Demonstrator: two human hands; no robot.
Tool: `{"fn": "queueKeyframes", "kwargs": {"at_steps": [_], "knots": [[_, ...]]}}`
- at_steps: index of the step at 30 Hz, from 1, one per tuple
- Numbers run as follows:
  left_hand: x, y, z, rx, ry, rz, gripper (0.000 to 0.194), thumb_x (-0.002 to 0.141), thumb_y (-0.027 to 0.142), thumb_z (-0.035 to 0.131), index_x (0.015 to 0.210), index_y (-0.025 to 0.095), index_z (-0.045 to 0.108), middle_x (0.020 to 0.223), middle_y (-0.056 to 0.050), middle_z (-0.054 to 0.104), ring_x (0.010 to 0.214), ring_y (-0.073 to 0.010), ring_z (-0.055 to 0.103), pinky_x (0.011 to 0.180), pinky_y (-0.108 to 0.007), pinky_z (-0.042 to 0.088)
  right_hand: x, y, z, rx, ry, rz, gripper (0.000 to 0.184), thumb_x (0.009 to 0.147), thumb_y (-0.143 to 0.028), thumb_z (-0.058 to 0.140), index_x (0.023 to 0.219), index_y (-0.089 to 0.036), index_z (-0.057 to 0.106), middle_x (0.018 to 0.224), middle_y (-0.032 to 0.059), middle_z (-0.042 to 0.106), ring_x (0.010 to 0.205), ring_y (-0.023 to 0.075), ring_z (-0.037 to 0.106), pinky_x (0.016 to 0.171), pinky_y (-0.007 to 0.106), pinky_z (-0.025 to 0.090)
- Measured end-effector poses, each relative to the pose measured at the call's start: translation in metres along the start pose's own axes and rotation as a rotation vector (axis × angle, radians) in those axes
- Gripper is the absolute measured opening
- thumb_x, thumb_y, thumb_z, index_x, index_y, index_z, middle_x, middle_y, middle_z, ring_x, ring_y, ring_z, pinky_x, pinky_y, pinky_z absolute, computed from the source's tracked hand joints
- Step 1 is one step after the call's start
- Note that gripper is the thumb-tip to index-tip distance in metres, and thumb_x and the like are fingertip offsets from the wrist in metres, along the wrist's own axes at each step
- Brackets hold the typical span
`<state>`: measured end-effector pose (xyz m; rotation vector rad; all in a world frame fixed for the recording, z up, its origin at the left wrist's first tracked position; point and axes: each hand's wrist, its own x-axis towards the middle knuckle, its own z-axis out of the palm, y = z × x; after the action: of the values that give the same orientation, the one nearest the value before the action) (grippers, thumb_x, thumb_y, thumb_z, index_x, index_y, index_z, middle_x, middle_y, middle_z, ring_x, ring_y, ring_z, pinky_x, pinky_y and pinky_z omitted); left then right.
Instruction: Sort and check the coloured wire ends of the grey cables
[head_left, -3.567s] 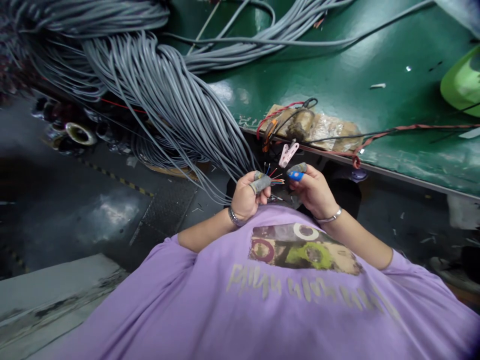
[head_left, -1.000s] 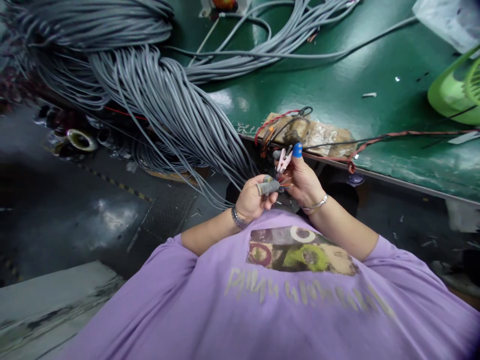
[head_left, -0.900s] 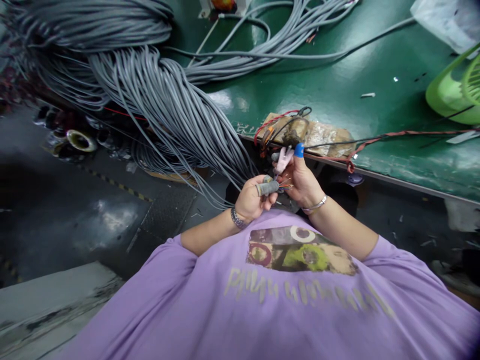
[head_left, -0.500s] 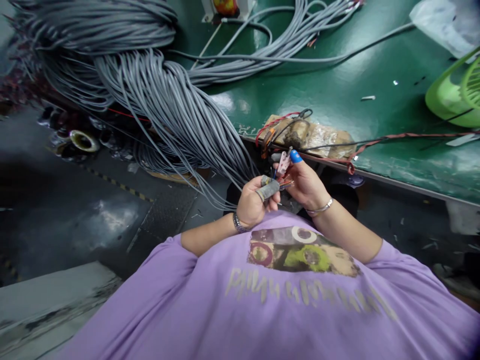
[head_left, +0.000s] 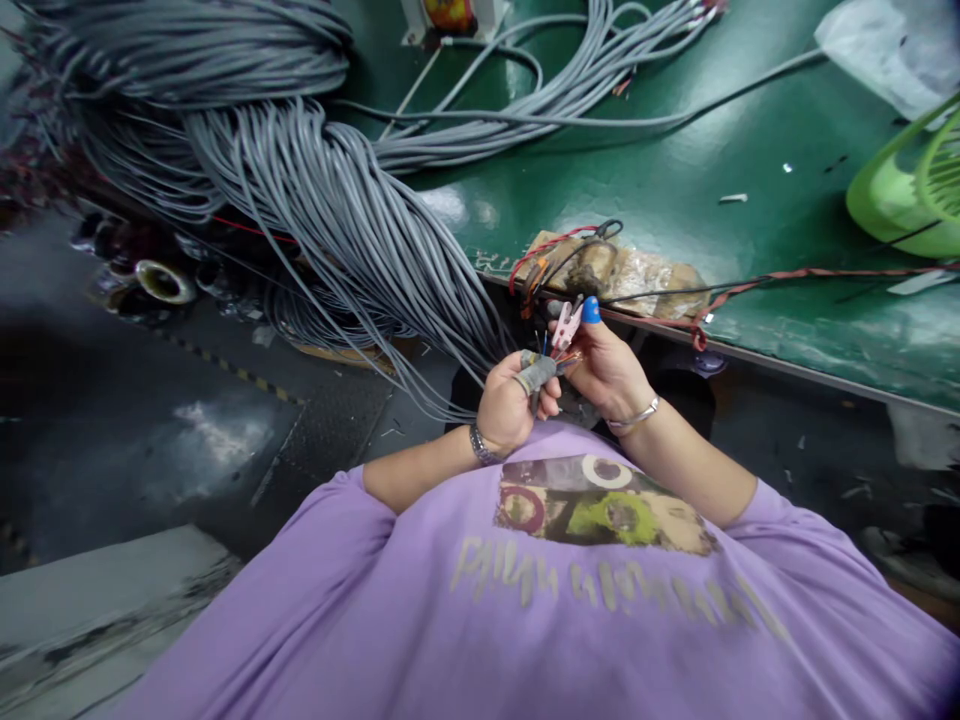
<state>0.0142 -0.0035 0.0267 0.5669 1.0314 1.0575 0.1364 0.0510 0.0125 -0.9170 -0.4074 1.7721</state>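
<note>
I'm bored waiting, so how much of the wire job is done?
Coloured wires already poke out. The left hand grips them; the right hand holds a pink clothes peg. Many grey cables hang alongside, but I can't tell how many are left.

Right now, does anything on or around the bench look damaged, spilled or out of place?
The brown block at the edge of the green bench looks worn, with a dark grimy patch and crinkled clear wrap. A white scrap lies loose on the bench, and pale scraps litter the floor. I see no spill.
</note>
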Motion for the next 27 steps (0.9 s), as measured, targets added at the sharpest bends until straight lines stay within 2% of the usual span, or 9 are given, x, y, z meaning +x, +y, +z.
{"fn": "queueKeyframes", "kwargs": {"at_steps": [7,13,16,19,24,27], "knots": [[0.000,-0.001,0.000,0.019,-0.019,-0.022,0.040,0.065,0.045,0.081,0.073,0.019,0.051,0.055,0.005,0.063,0.037,-0.0079,0.051,0.036,-0.019,0.032,-0.002,0.003,0.000,0.029,-0.007,0.005,0.047,0.079,-0.069,0.073,0.083,-0.022,0.068,0.070,0.0000,0.071,0.061,0.0131,0.061,0.056,0.026,0.049],[-0.005,-0.001,-0.005,-0.005,-0.056,0.003,0.040,0.065,0.044,0.082,0.072,0.020,0.051,0.054,0.005,0.063,0.036,-0.0083,0.051,0.036,-0.019,0.033,-0.005,0.002,-0.008,-0.002,-0.073,0.051,0.057,0.081,-0.079,0.060,0.094,-0.025,0.070,0.076,0.0005,0.071,0.063,0.0135,0.060,0.055,0.025,0.047],[-0.007,-0.003,-0.007,0.011,-0.077,0.010,0.043,0.065,0.047,0.084,0.072,0.019,0.051,0.054,0.004,0.064,0.037,-0.0088,0.053,0.036,-0.019,0.035,-0.005,0.000,-0.011,-0.028,-0.081,0.069,0.060,0.081,-0.080,0.058,0.092,-0.023,0.070,0.075,0.0011,0.070,0.060,0.0130,0.059,0.052,0.025,0.045],[-0.006,-0.003,-0.007,0.014,-0.061,0.026,0.045,0.065,0.050,0.084,0.071,0.019,0.051,0.053,0.005,0.063,0.036,-0.0087,0.052,0.035,-0.019,0.035,-0.006,-0.004,-0.010,-0.050,-0.090,0.074,0.055,0.083,-0.075,0.062,0.089,-0.022,0.070,0.074,0.0012,0.069,0.058,0.0121,0.058,0.051,0.024,0.045],[-0.002,0.001,-0.002,0.024,-0.003,0.092,0.045,0.066,0.050,0.083,0.071,0.020,0.050,0.051,0.006,0.061,0.034,-0.0077,0.050,0.034,-0.018,0.034,-0.003,-0.004,-0.010,-0.040,-0.125,0.003,0.036,0.075,-0.050,0.082,0.088,-0.018,0.073,0.069,-0.0020,0.067,0.057,0.0092,0.056,0.055,0.022,0.046],[-0.001,0.003,0.001,0.027,0.011,0.116,0.044,0.066,0.050,0.082,0.072,0.019,0.051,0.052,0.006,0.061,0.035,-0.0071,0.050,0.034,-0.018,0.032,-0.001,0.000,-0.011,-0.065,-0.101,-0.062,0.041,0.078,-0.057,0.079,0.090,-0.018,0.074,0.069,-0.0018,0.066,0.057,0.0091,0.055,0.054,0.023,0.045]]}}
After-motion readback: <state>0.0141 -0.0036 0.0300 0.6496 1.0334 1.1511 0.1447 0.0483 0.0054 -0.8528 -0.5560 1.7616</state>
